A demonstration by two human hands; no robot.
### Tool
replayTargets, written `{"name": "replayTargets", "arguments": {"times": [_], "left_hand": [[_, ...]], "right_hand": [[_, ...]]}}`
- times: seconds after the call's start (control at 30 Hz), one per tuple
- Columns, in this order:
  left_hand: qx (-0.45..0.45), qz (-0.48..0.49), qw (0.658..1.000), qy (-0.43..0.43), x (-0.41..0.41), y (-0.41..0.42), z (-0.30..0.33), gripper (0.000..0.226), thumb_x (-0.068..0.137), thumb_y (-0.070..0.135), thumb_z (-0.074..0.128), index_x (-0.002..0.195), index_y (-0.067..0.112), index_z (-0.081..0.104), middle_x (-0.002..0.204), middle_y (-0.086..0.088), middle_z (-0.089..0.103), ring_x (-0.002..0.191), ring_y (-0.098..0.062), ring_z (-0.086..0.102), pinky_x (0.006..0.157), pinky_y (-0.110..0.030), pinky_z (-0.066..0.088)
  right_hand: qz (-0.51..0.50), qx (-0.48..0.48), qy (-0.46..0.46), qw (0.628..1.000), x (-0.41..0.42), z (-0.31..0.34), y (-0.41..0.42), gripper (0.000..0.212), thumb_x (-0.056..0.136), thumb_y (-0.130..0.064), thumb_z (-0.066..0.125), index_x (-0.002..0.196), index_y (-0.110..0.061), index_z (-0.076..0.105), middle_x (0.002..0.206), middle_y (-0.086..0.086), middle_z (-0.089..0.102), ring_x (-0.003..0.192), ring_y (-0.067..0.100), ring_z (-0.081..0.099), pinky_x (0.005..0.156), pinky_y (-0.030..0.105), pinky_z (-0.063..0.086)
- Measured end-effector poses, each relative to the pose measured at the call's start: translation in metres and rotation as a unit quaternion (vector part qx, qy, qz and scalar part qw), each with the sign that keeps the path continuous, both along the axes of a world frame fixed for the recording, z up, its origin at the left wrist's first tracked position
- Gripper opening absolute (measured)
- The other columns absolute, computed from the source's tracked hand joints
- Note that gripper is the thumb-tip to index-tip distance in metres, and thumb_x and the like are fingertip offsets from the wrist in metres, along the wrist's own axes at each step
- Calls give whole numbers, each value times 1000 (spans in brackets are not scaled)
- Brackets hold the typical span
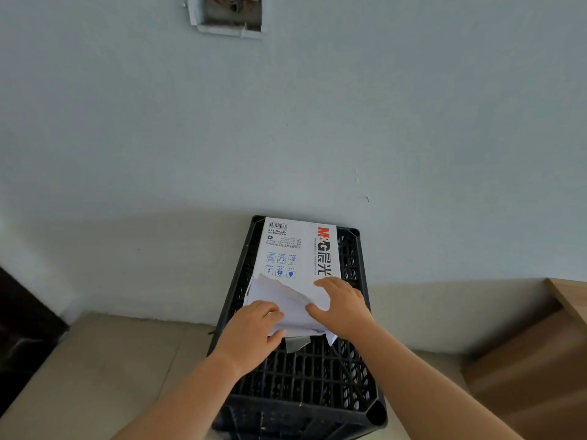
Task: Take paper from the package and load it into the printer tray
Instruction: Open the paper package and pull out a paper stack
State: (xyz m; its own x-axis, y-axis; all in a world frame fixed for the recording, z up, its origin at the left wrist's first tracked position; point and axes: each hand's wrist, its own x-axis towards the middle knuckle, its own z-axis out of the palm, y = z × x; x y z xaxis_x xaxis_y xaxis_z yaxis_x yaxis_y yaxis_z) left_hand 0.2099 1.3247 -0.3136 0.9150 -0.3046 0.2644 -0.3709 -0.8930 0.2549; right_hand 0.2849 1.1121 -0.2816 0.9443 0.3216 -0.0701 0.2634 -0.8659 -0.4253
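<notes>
A white paper package [295, 249] with red and blue print lies on top of an upturned black plastic crate [317, 376] by the wall. Its near end is torn open, and the loose wrapper flaps [286, 300] are folded back. My left hand [254, 328] grips the near left part of the opened wrapper with curled fingers. My right hand [343, 306] lies on the right side of the open end, with its thumb pressed against the flap. The sheets inside are hidden by the wrapper and my hands. No printer is in view.
The crate stands on a beige tiled floor [111, 360] against a pale wall [286, 122]. A wooden piece of furniture [540, 344] sits at the right, and a dark object [22, 328] at the left edge. A broken wall recess [228, 14] shows at the top.
</notes>
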Motion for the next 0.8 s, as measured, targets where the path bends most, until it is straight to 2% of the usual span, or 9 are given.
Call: {"name": "replayTargets", "arguments": {"times": [0.1,0.2,0.27,0.33,0.37,0.47,0.6,0.8], "left_hand": [[17,25,997,76,9,-4,0,41,92,34,55,130,18,55,134,1,54,125,-17,49,107,-35,40],[50,18,994,91,21,-8,-1,42,94,31,52,133,16,52,142,-2,48,132,-19,41,111,-34,32],[77,5,993,87,29,-10,-4,37,89,29,61,123,16,60,135,-4,56,126,-21,49,106,-35,41],[111,5,991,77,36,-12,-5,30,79,28,71,108,19,69,120,-3,67,112,-20,60,94,-33,51],[120,8,989,85,38,-14,-4,27,81,26,69,107,18,69,119,-3,66,112,-21,59,93,-33,52],[128,20,984,123,45,-20,-3,30,94,16,48,121,14,60,130,-5,53,121,-23,46,97,-37,47],[135,19,980,143,52,-19,-4,27,95,17,46,119,16,59,125,-3,52,116,-20,44,91,-37,50],[124,9,977,171,62,-13,-3,29,95,19,47,120,17,62,126,-1,52,117,-20,45,92,-39,49]], "right_hand": [[5,-11,5,1000,-2,1,-1,62,85,-55,52,141,-30,40,148,-9,39,139,12,30,116,39,18],[2,-11,9,1000,-3,1,-2,66,85,-56,53,143,-31,37,150,-8,38,139,13,30,116,39,18],[-3,-8,10,1000,-3,1,-2,67,84,-57,53,143,-31,36,149,-8,38,139,13,30,116,39,19],[-7,-5,9,1000,-4,1,-2,67,84,-56,53,143,-31,37,148,-8,39,138,13,32,116,39,20],[-8,-3,7,1000,-4,1,-2,67,84,-56,54,143,-30,37,148,-8,40,138,13,32,116,39,20],[-13,9,3,1000,-4,2,-1,69,82,-55,56,143,-30,36,148,-8,39,138,13,31,116,39,20],[-22,18,-1,1000,-1,3,-1,73,79,-55,59,143,-31,33,147,-9,39,137,14,32,115,40,22],[-31,26,-3,999,1,3,-4,75,78,-57,61,143,-33,33,147,-10,38,137,14,31,115,41,22]]}}
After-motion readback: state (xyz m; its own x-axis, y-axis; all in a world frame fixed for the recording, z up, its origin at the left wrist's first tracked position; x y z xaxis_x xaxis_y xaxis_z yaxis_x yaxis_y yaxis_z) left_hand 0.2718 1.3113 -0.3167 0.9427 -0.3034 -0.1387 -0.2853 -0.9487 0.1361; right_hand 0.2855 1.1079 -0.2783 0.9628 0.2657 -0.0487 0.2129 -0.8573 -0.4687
